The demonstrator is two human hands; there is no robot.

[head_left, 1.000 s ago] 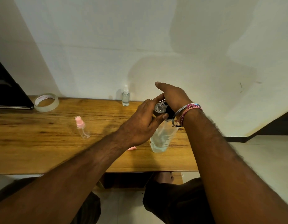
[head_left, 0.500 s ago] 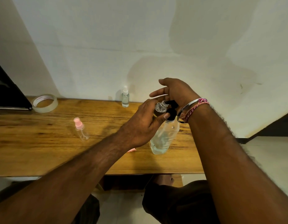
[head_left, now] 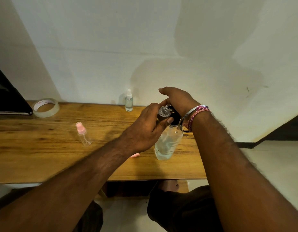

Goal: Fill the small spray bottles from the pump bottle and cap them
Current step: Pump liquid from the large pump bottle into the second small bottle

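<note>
Hands (head_left: pixel 161 118) cupped, seemingly, over pump bottle (head_left: pixel 167 143)

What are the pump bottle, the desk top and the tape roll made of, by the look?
Pump bottle: clear, glossy, likely plastic; liquid shows through, black pump head. Desk top: wood or wood-look laminate, brown grain lines, matte; can't tell which. Tape roll: translucent glossy film wound on a pale printed core.

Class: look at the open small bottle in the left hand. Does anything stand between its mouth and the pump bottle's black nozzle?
Nothing visible does. The left hand holds the small bottle with its open mouth right at the black nozzle of the pump bottle. The right hand rests on top of the pump, not between them.
</note>
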